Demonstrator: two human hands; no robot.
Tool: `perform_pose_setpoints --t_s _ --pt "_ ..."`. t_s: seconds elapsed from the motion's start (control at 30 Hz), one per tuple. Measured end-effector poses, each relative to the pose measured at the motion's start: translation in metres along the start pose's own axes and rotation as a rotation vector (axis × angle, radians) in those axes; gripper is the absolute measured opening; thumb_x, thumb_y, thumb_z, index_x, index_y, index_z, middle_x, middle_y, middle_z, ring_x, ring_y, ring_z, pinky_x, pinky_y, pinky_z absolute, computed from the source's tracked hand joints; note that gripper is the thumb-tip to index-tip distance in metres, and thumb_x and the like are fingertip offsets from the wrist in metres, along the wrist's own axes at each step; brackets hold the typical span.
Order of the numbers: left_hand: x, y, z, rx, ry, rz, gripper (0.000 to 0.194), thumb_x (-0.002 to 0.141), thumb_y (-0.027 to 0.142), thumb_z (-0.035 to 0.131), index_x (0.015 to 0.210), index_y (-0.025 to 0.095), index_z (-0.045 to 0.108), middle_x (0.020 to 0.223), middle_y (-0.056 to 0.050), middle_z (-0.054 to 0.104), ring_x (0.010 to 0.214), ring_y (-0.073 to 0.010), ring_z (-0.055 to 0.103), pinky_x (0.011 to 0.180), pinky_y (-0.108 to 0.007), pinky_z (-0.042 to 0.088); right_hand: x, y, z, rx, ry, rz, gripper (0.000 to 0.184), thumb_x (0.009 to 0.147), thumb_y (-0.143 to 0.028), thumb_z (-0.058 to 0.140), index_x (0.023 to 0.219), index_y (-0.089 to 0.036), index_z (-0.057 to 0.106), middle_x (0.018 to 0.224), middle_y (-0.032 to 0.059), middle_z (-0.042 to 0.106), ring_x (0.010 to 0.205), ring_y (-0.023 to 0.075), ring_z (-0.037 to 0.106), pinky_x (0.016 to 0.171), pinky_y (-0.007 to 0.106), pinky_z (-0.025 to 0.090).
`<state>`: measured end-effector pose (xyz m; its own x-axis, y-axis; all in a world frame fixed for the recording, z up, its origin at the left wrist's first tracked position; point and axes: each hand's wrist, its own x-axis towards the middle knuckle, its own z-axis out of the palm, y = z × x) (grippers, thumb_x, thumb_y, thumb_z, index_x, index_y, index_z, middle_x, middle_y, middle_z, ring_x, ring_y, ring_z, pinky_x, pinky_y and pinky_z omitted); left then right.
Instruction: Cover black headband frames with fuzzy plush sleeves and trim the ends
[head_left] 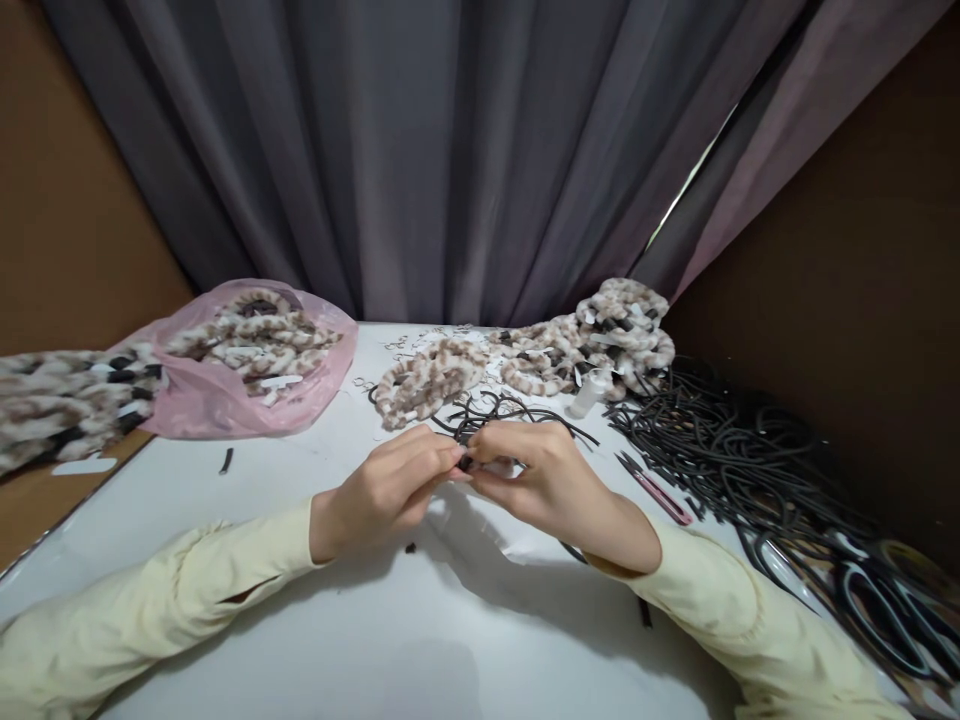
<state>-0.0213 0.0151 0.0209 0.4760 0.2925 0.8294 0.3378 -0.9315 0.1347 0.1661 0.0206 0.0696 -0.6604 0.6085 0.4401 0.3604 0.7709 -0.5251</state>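
Observation:
My left hand (397, 483) and my right hand (544, 475) meet above the middle of the white table, fingertips pinched together. Between them shows the dark end of a small black piece (465, 463), likely black cord; most of it is hidden by the fingers. Just behind the hands lie loose black cords (502, 405) and a brown-and-white fluffy ring (431, 380). White paper or film (487, 535) lies under my right hand.
Fluffy rings in a pink plastic bag (322, 400) stand left; more fluffy rings (622, 335) are piled back right beside a clear small bottle (589, 392). At right lie a black cord heap (712, 430), pink-handled snips (656, 490) and black-handled scissors (877, 610).

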Motion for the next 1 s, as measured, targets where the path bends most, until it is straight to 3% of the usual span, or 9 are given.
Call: perform_pose_setpoints --t_s 0.13,0.3,0.47,0.53,0.6,0.73,0.8,0.87,1.0 --pt "0.002 0.003 0.002 -0.013 0.051 -0.152 0.015 0.08 0.003 0.051 0.089 0.015 0.054 0.075 -0.004 0.062 0.067 -0.0123 0.055 0.061 -0.024 0.046 0.003 0.01 0.005 -0.051 -0.003 -0.021 0.015 0.081 -0.019 0.056 0.067 -0.015 0.051 0.062 -0.0003 0.054 0.056 0.0088 0.048 0.055 0.019 0.035" --pt "0.009 -0.004 0.004 -0.187 0.047 -0.761 0.014 0.082 0.023 0.054 0.072 0.015 0.053 0.061 0.002 0.058 0.053 -0.0086 0.051 0.049 -0.019 0.039 0.005 0.019 0.019 -0.418 0.187 -0.107 0.014 0.088 -0.021 0.048 0.095 -0.013 0.056 0.09 0.0103 0.062 0.082 0.0185 0.054 0.07 0.029 0.04" --pt "0.017 -0.013 0.003 -0.561 0.11 -1.141 0.027 0.076 0.037 0.059 0.067 0.014 0.049 0.055 0.004 0.051 0.047 -0.0068 0.042 0.045 -0.018 0.032 -0.001 0.025 0.036 -0.726 0.208 -0.384 0.024 0.088 -0.007 0.035 0.096 -0.011 0.058 0.098 0.0129 0.061 0.09 0.0222 0.048 0.069 0.034 0.036" --pt "0.019 -0.014 0.002 -0.663 0.137 -1.247 0.028 0.074 0.038 0.061 0.066 0.014 0.048 0.055 0.004 0.05 0.046 -0.006 0.039 0.044 -0.018 0.028 -0.002 0.028 0.041 -0.71 0.179 -0.321 0.024 0.086 -0.005 0.036 0.089 -0.011 0.059 0.093 0.0125 0.062 0.086 0.0219 0.048 0.067 0.033 0.036" --pt "0.02 -0.014 0.002 -0.714 0.164 -1.299 0.029 0.073 0.037 0.062 0.065 0.014 0.048 0.056 0.004 0.05 0.047 -0.0057 0.038 0.045 -0.018 0.028 -0.001 0.031 0.044 -0.631 0.142 -0.14 0.02 0.083 -0.005 0.04 0.086 -0.011 0.058 0.086 0.012 0.062 0.082 0.022 0.047 0.067 0.033 0.037" --pt "0.014 -0.017 0.006 -0.62 0.166 -1.23 0.028 0.077 0.037 0.058 0.065 0.015 0.047 0.057 0.003 0.05 0.048 -0.0069 0.04 0.046 -0.019 0.03 0.007 0.034 0.049 -0.116 -0.089 0.289 0.006 0.082 -0.015 0.048 0.08 -0.014 0.054 0.07 0.0048 0.057 0.066 0.0163 0.047 0.059 0.027 0.038" --pt "0.009 -0.018 0.009 -0.44 0.142 -1.101 0.025 0.08 0.035 0.055 0.066 0.016 0.048 0.059 0.002 0.052 0.053 -0.009 0.045 0.05 -0.02 0.034 0.01 0.032 0.05 0.217 -0.176 0.426 0.017 0.086 -0.021 0.046 0.071 -0.014 0.052 0.065 0.0016 0.054 0.059 0.012 0.047 0.055 0.023 0.036" --pt "0.002 -0.019 0.012 -0.206 0.132 -0.881 0.018 0.082 0.028 0.053 0.068 0.016 0.049 0.063 0.001 0.053 0.057 -0.0103 0.047 0.054 -0.022 0.037 0.012 0.027 0.049 0.38 -0.2 0.482 0.029 0.088 -0.022 0.042 0.061 -0.015 0.048 0.058 -0.0009 0.049 0.055 0.0095 0.044 0.054 0.021 0.034" --pt "-0.008 -0.023 0.015 0.125 0.082 -0.314 0.016 0.082 0.007 0.043 0.07 0.017 0.048 0.062 0.0 0.05 0.059 -0.0119 0.045 0.056 -0.024 0.037 0.011 0.018 0.041 0.299 -0.264 0.407 0.035 0.086 -0.015 0.043 0.052 -0.016 0.037 0.048 -0.005 0.037 0.049 0.0073 0.034 0.052 0.021 0.027"
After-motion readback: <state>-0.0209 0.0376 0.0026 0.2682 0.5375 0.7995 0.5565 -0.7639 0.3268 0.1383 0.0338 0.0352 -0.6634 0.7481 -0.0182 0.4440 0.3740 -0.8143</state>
